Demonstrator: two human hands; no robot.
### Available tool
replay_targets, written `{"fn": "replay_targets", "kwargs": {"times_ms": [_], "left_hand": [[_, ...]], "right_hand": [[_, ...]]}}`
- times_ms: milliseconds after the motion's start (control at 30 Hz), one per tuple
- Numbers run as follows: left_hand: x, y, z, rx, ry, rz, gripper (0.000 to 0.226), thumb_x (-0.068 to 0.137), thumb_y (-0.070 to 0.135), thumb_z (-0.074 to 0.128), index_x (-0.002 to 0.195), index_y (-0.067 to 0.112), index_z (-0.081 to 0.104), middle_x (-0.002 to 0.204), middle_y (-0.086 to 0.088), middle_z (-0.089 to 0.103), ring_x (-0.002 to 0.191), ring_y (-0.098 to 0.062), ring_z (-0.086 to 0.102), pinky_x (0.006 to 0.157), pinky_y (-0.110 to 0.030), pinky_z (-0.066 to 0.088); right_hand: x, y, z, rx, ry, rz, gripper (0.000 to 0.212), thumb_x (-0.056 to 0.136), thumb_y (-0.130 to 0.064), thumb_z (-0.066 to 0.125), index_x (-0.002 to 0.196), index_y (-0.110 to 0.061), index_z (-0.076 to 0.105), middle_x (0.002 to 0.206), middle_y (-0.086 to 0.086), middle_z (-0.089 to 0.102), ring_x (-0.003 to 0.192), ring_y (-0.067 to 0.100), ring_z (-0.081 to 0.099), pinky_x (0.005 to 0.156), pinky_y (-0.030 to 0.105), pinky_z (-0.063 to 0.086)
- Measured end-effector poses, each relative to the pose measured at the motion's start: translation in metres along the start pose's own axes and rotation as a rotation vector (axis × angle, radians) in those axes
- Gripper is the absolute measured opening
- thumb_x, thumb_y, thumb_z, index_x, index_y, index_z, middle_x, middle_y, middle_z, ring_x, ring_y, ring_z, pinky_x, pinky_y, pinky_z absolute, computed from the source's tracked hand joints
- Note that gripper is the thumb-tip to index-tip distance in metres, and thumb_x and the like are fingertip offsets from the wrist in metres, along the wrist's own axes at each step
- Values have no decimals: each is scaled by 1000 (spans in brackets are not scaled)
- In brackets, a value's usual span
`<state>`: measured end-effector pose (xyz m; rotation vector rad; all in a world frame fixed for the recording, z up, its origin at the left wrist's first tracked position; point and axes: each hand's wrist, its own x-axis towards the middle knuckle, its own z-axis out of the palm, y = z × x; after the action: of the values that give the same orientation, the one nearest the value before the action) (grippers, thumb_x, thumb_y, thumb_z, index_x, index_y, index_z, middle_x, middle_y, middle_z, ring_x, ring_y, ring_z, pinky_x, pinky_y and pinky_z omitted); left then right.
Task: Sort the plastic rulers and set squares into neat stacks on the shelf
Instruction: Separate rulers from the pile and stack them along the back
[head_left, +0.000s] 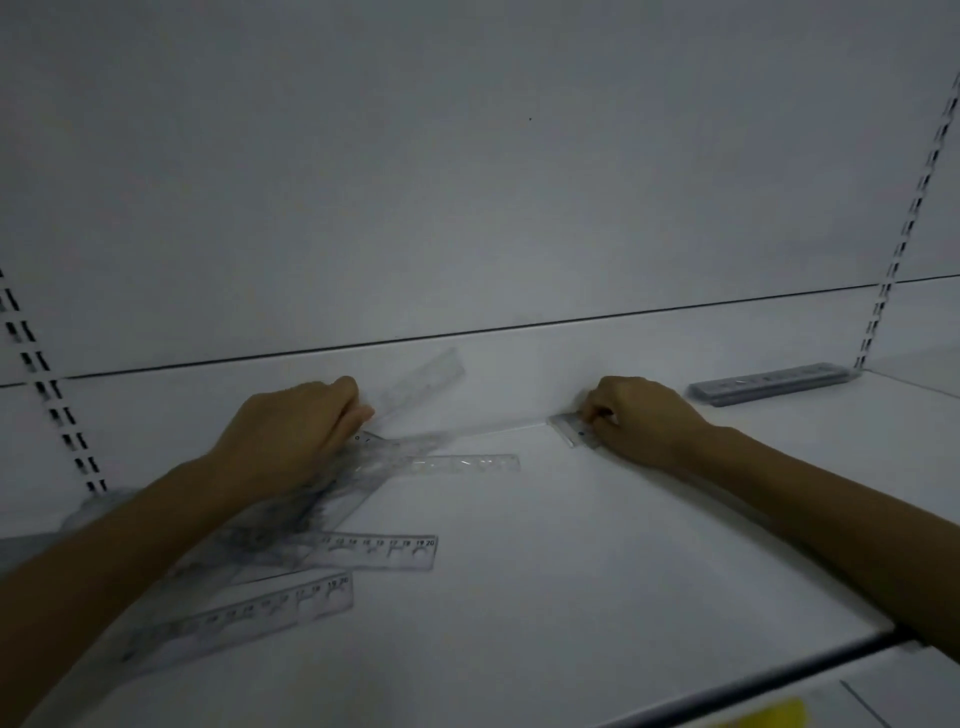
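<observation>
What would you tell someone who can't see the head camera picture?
On a shelf, the left hand grips a clear ruler by a loose pile of rulers, and the right hand pinches a clear plastic piece near the back wall. A neat stack lies far right.

Bare shelf (597, 545) lies open between scattered rulers (379, 552) and ruler stack (769, 383).

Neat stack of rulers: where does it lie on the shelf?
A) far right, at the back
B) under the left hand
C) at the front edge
A: the neat stack lies at the back of the shelf, beyond the right hand; only loose rulers lie by the left hand.
</observation>
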<state>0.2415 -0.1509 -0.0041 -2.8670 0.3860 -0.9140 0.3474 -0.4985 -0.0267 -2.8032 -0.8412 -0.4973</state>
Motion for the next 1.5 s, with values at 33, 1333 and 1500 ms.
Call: {"fn": "replay_targets", "kwargs": {"times_ms": [33, 1333, 1500], "left_hand": [[1, 0, -2, -28, 11, -14, 50, 92, 61, 10, 77, 22, 38, 65, 6, 46, 57, -14, 46, 50, -28, 29], [92, 203, 38, -974, -262, -531, 31, 99, 33, 38, 74, 14, 44, 77, -4, 49, 75, -20, 45, 69, -31, 35], [91, 205, 10, -734, -32, -381, 29, 99, 35, 37, 81, 14, 48, 75, 6, 62, 60, -16, 59, 59, -29, 45]], "right_hand": [[0, -1, 0, 4, 4, 2, 19, 88, -16, 48, 91, -15, 67, 98, 4, 62, 86, 23, 58, 76, 36, 48], [-19, 18, -8, 362, -78, 100, 56, 80, -44, 68, 123, -12, 53, 123, 8, 58, 104, 22, 55, 82, 26, 41], [-21, 15, -38, 670, 90, 203, 41, 87, -24, 60, 122, -4, 54, 121, 9, 58, 108, 23, 56, 82, 26, 45]]}}
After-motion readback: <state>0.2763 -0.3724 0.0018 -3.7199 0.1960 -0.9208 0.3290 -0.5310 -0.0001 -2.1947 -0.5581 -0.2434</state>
